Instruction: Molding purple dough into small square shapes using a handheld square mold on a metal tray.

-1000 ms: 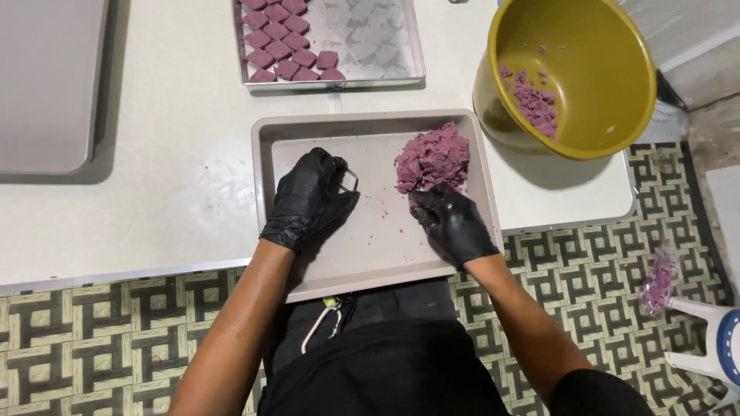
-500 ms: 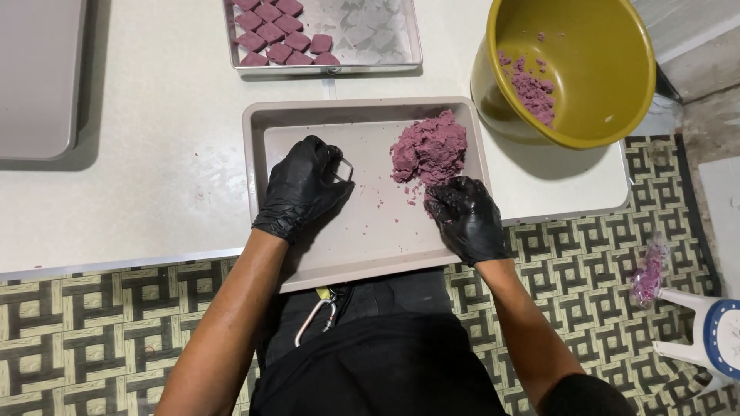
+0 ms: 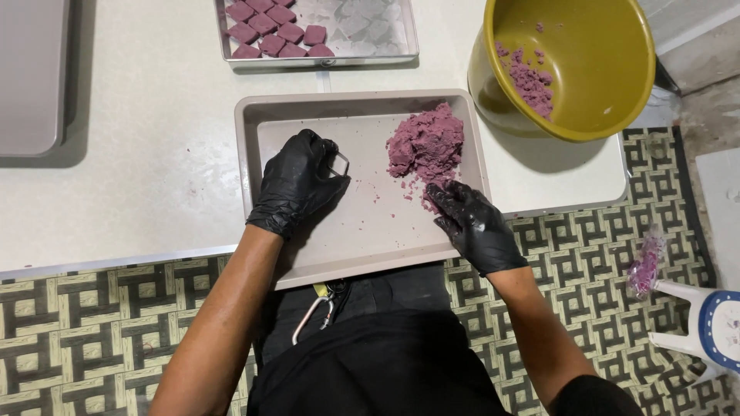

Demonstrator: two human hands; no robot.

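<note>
- Head view: a white table (image 3: 139, 154) fills the upper left and middle of the frame.
- A yellow bowl (image 3: 586, 46) with purple crumbs sits upper right.
- A beige tray (image 3: 362, 231) lies at centre, a metal tray (image 3: 370, 31) of purple squares above it.
- The left hand (image 3: 297, 185), gloved black, is curled closed around a small metal mould (image 3: 339, 163).
- The right hand (image 3: 472, 223), gloved, is half open, fingertips touching the purple dough heap (image 3: 428, 142) in the beige tray's upper right.

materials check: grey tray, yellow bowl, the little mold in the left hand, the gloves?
Grey tray: likely matte plastic or coated metal; dull and even.
Yellow bowl: probably plastic; soft sheen, thin rim.
Mold in the left hand: looks like thin bright metal, mostly hidden.
Gloves, see right hand: glossy black nitrile or latex.
</note>
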